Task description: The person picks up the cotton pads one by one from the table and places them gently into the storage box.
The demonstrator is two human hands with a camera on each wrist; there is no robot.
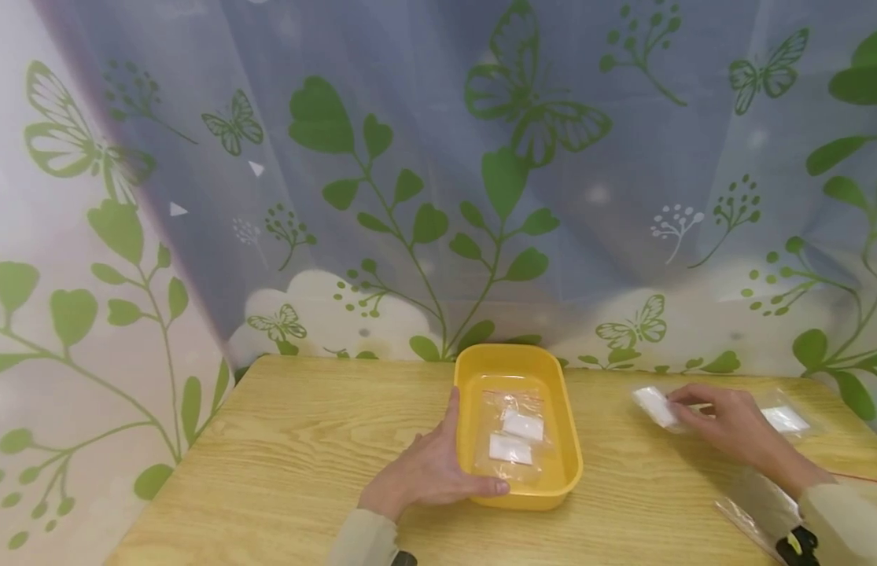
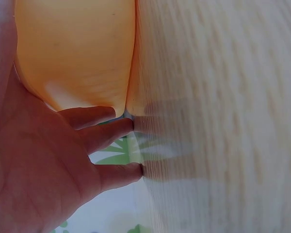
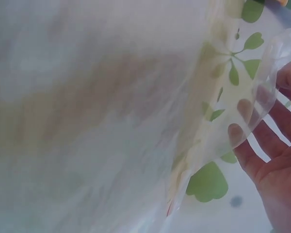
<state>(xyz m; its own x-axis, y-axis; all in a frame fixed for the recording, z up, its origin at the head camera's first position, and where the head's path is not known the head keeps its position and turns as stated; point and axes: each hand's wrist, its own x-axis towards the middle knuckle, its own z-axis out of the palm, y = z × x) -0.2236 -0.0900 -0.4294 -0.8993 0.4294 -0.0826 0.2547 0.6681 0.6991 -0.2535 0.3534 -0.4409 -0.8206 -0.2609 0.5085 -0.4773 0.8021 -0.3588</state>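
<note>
A yellow plastic basin (image 1: pixel 571 440) stands on the table, holding clear zip bags with white contents (image 1: pixel 510 449). My left hand (image 1: pixel 427 470) rests at its near left corner, thumb along the near rim. Its fingers (image 2: pixel 111 177) are straight and spread, some tips meeting the tabletop beside the basin's outer wall (image 2: pixel 77 53). To the right of the basin, my right hand (image 1: pixel 737 420) pinches a small clear zip bag (image 1: pixel 656 407) with a white piece inside, raised off the table. The right wrist view shows the fingertips through clear plastic (image 3: pixel 252 116).
Another clear bag with a white piece (image 1: pixel 786 419) lies behind my right hand. A larger clear plastic bag (image 1: pixel 757 507) lies under the right wrist. A leaf-and-butterfly curtain (image 1: pixel 410 236) hangs along the back edge of the wooden table (image 1: pixel 304 440).
</note>
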